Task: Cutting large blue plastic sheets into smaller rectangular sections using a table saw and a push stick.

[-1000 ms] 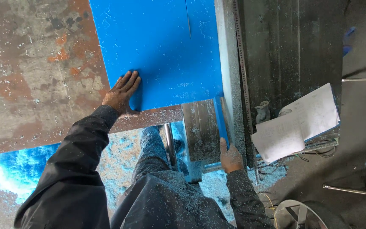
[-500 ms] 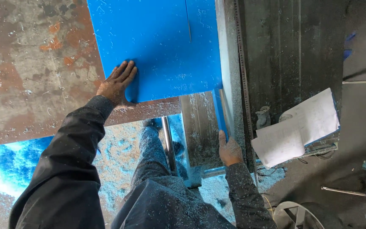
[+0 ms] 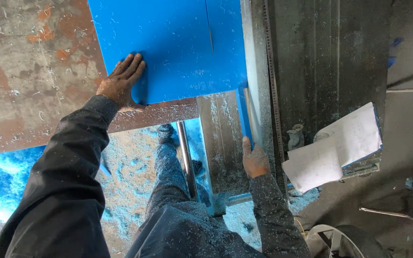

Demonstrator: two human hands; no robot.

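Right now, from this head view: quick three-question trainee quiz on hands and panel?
1. True or false: the left hand lies flat on the blue panel near its corner.
2. What does the right hand touch? A) the white papers B) the narrow blue strip beside the metal rail C) the rusty table
3. What covers the floor under the table?

Key:
1. True.
2. B.
3. Blue shavings and dust.
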